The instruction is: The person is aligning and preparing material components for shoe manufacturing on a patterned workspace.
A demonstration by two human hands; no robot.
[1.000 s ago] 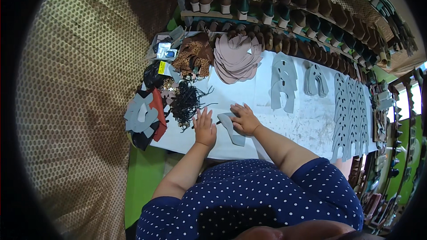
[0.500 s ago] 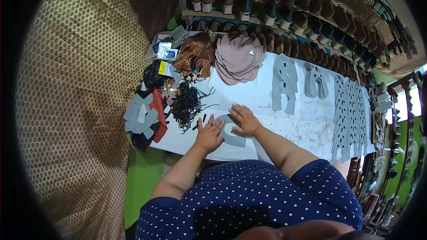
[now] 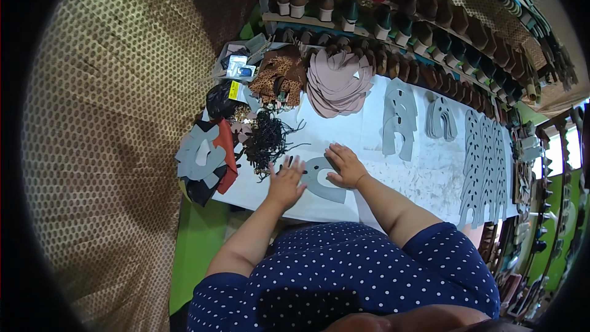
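A grey curved shoe-upper piece [image 3: 330, 193] with small slots lies flat on the white tabletop in front of me. My right hand [image 3: 348, 168] rests flat on its upper right edge, fingers stretched out. Just left of the piece is my left hand [image 3: 286, 185], its fingers spread and holding nothing. A tangled heap of thin black straps [image 3: 265, 138] lies beyond my left fingertips, and a small dark strip shows beside them.
Pink upper pieces [image 3: 337, 86] are fanned out at the back, beside leopard-print pieces [image 3: 279, 79]. Grey uppers [image 3: 399, 126] and overlapping rows of slotted ones [image 3: 482, 166] lie to the right. Grey and red scraps [image 3: 226, 154] sit at the left edge. Shoe shelves [image 3: 369, 29] stand behind.
My left hand has come off the grey piece's left edge and moved a little left. My right hand stays on the piece. The view has shifted slightly.
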